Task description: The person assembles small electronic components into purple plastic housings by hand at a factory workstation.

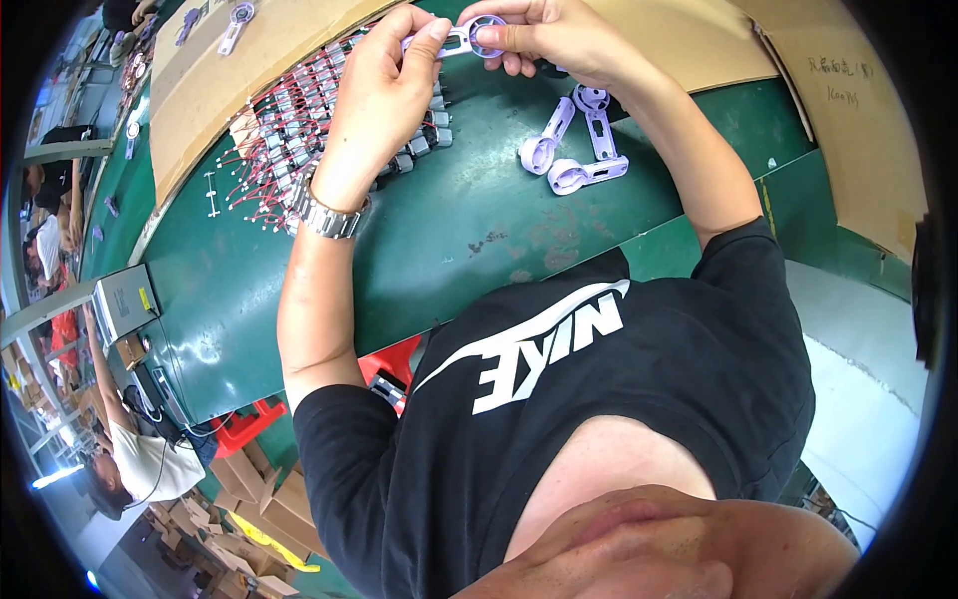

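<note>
Head view: one pale purple housing (464, 45) is held inside the two-handed grip, its ring end pinched between thumb and fingers of the right hand (551, 40), its narrow end pinched by the left hand (384, 85). The long axis is aligned crosswise, from hand to hand. Three similar housings (540, 153) are located below and right of the grip, nearer the right hand; wired motors (319, 100) are arrayed below and left of it on the green table (429, 240)
</note>
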The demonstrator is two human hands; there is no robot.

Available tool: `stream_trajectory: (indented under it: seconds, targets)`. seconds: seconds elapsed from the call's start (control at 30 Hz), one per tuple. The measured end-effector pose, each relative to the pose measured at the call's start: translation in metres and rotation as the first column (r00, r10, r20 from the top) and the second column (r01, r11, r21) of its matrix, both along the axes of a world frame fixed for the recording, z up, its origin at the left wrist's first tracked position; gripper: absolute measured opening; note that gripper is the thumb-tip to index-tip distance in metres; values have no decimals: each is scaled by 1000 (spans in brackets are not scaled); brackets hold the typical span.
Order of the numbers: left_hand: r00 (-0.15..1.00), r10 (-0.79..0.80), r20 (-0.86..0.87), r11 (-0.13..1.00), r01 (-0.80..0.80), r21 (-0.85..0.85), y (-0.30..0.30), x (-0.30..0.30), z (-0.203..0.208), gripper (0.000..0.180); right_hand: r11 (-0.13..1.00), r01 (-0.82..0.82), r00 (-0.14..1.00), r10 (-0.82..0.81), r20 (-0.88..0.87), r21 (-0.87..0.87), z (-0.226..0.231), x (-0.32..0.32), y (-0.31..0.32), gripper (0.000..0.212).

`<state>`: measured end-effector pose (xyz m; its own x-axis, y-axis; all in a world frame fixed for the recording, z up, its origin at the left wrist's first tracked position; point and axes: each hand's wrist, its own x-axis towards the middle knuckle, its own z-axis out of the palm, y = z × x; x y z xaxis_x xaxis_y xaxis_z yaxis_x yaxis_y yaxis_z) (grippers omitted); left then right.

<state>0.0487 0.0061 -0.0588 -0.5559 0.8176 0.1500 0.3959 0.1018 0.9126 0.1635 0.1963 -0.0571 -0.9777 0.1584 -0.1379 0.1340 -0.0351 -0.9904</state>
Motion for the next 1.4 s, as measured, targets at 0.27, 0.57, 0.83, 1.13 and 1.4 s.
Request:
stream_trajectory:
  seconds: [0.27,0.57,0.83,1.13,1.4]
  targets:
    - [962,73,263,996,-85,36,8,-6,-12,26,982,21,999,-26,24,188,5,-3,-9,18]
    - [985,0,170,996,-15,86,4,0,-4,29,626,225,927,98,-362,747,1,5,-1,26]
    - [995,50,85,994,-58,93,2,4,-2,24,997,-6,997,12,-81,71,10,2,-4,21]
    - [994,30,105,990,-44,134,9,5,-5,21,979,94,961,-41,-273,184,-12,-5,-2,19]
    - [965,185,188,952,-223,208,21,-117,15,37,632,208,960,15,-280,746,-1,9,19,25]
